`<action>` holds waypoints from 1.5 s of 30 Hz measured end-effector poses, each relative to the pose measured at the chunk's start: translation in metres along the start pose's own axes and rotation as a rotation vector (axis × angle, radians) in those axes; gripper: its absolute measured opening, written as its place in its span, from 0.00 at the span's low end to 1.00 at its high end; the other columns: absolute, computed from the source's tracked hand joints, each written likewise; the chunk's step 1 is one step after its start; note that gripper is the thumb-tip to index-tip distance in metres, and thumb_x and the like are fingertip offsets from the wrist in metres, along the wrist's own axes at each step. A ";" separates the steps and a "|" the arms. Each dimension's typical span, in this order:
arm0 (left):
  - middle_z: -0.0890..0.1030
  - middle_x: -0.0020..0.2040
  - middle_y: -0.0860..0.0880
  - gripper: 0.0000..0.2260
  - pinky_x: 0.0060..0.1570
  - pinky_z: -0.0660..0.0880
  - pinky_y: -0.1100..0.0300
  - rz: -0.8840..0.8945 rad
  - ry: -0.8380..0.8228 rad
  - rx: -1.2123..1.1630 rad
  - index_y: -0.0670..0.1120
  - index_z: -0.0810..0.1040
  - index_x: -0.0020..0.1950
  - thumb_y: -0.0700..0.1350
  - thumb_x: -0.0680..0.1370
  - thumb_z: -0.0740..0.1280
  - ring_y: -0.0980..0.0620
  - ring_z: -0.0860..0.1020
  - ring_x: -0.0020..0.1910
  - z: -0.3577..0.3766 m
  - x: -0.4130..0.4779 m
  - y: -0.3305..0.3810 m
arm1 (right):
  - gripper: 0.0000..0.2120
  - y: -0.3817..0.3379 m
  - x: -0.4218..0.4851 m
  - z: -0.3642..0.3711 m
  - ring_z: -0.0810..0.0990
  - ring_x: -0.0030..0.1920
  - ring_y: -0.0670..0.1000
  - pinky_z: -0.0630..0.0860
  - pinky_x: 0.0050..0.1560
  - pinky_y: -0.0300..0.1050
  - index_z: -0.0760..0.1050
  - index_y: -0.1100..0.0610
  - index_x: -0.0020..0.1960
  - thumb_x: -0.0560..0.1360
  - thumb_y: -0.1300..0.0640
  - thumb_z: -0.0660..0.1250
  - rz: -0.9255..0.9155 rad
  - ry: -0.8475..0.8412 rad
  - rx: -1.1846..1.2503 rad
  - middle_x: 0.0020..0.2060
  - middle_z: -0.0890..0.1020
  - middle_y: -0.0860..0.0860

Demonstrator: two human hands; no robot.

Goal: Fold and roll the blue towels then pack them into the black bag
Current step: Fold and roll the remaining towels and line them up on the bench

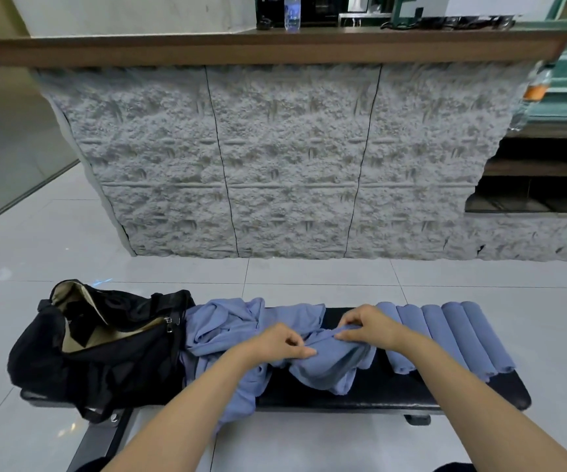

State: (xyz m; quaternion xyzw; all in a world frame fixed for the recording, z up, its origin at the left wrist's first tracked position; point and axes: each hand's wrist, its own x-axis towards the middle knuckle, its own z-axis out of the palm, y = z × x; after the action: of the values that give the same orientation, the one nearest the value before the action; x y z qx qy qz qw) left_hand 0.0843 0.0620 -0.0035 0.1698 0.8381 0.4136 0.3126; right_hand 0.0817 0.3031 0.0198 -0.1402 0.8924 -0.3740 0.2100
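A black bench (pixel 411 390) runs across the foreground. On its left end sits the black bag (pixel 105 338), unzipped, its tan lining showing. A heap of loose blue towels (pixel 221 328) lies beside the bag and hangs over the bench's front edge. In the middle, one crumpled blue towel (pixel 329 362) is pinched from both sides: my left hand (pixel 282 344) grips its left part, my right hand (pixel 370 325) grips its upper edge. Several rolled blue towels (pixel 445 335) lie side by side on the right end of the bench.
Behind the bench rises a counter faced with rough grey stone panels (pixel 292 165), with a wooden top and a water bottle (pixel 291 11) on it. Dark shelves (pixel 541 185) are at the right. Pale floor tiles (pixel 309 270) surround the bench.
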 end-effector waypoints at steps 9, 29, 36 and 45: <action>0.65 0.29 0.49 0.16 0.34 0.61 0.66 0.076 0.020 -0.114 0.40 0.71 0.34 0.49 0.75 0.71 0.55 0.62 0.31 -0.049 -0.022 0.005 | 0.06 -0.026 -0.029 -0.073 0.76 0.37 0.43 0.70 0.39 0.34 0.79 0.60 0.43 0.75 0.58 0.69 -0.029 0.424 0.338 0.36 0.81 0.49; 0.79 0.34 0.52 0.10 0.33 0.66 0.75 0.227 0.548 0.059 0.44 0.83 0.52 0.39 0.71 0.74 0.65 0.72 0.31 -0.071 -0.017 0.128 | 0.12 -0.114 0.005 -0.059 0.70 0.37 0.49 0.66 0.40 0.44 0.63 0.48 0.46 0.77 0.63 0.64 -0.216 0.201 0.003 0.38 0.79 0.62; 0.75 0.29 0.54 0.05 0.31 0.67 0.68 0.194 0.623 0.275 0.44 0.82 0.41 0.40 0.75 0.68 0.56 0.72 0.31 -0.072 -0.027 0.134 | 0.09 -0.099 0.001 -0.046 0.78 0.42 0.52 0.75 0.45 0.52 0.70 0.48 0.43 0.72 0.60 0.68 -0.193 0.454 -0.043 0.40 0.79 0.49; 0.72 0.26 0.56 0.06 0.32 0.65 0.76 0.213 0.812 0.260 0.39 0.82 0.42 0.35 0.75 0.65 0.61 0.70 0.29 -0.093 -0.050 0.136 | 0.11 -0.062 -0.025 -0.046 0.75 0.50 0.46 0.69 0.54 0.45 0.74 0.44 0.48 0.69 0.56 0.67 0.059 0.602 -0.352 0.43 0.79 0.41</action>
State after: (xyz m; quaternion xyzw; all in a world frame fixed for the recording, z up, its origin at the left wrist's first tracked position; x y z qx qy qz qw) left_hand 0.0628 0.0619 0.1674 0.1170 0.9159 0.3678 -0.1104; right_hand 0.0875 0.2994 0.1006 -0.0320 0.9688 -0.2328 -0.0792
